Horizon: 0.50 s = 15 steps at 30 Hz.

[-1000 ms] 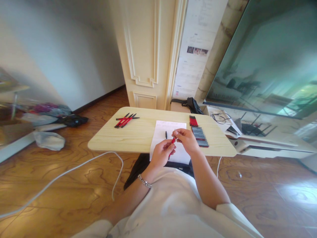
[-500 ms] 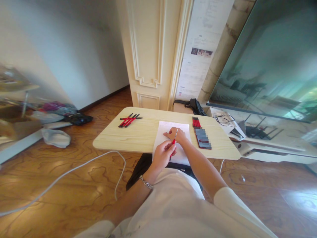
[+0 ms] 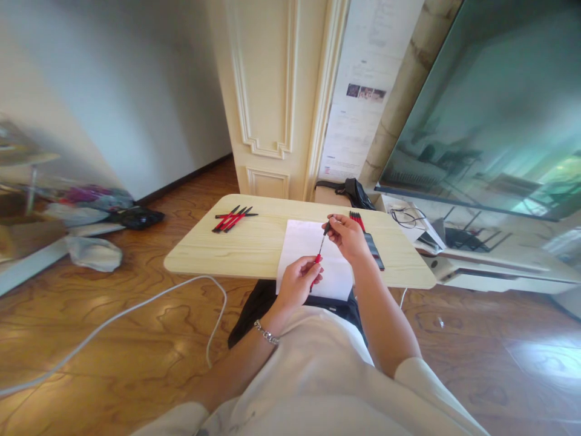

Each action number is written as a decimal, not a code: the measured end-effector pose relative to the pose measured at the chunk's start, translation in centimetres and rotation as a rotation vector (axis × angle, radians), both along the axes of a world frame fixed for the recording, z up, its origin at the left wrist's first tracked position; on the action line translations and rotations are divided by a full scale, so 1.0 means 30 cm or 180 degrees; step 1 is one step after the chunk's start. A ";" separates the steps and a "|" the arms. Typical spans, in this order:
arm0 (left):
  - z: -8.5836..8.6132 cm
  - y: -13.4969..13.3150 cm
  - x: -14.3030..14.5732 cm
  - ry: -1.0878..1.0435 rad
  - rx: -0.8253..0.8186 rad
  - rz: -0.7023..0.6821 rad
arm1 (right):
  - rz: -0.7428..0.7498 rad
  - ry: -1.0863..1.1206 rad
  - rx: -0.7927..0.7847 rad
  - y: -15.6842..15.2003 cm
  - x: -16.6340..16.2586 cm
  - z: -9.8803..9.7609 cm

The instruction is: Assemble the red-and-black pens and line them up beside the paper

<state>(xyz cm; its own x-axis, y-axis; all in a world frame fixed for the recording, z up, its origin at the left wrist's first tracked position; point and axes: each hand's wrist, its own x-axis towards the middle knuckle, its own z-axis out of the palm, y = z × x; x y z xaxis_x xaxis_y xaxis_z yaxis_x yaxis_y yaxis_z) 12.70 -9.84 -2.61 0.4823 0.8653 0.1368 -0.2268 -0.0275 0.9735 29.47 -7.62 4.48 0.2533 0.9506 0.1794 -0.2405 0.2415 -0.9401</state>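
My left hand is closed around the red barrel of a pen above the near edge of a white sheet of paper. My right hand pinches a small black pen tip piece at the top of the thin refill that sticks out of the barrel. Both hands hover over the light wooden table. Several red and black pens lie at the table's far left. A second row of red pens lies just beyond my right hand.
A dark phone lies on the table, partly hidden under my right wrist. A white cable curls over the wooden floor at left. Bags and clutter lie by the left wall. A large screen stands on a low white stand at right.
My right hand reached down to the paper, picked up the small black piece lying there, and has lifted it to the top of the refill. My left hand kept hold of the red barrel.
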 end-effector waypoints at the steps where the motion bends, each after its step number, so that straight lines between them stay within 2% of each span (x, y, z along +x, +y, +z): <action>1: 0.000 0.000 0.001 -0.0009 -0.0022 -0.0004 | -0.0008 0.0052 0.0022 -0.011 -0.005 0.013; 4: 0.001 0.000 -0.002 -0.0034 -0.0068 -0.0010 | 0.0014 0.0076 0.0057 -0.025 -0.019 0.031; 15: 0.011 -0.004 -0.006 -0.0024 0.0012 0.0001 | -0.0021 0.0007 0.0083 -0.023 -0.024 0.032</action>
<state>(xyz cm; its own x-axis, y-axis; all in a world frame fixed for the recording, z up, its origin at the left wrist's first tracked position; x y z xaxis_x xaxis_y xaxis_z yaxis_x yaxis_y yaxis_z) 12.51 -9.97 -2.30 0.4809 0.8649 0.1437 -0.2343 -0.0311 0.9717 28.74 -8.31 5.45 0.2599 0.9439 0.2037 -0.2409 0.2677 -0.9329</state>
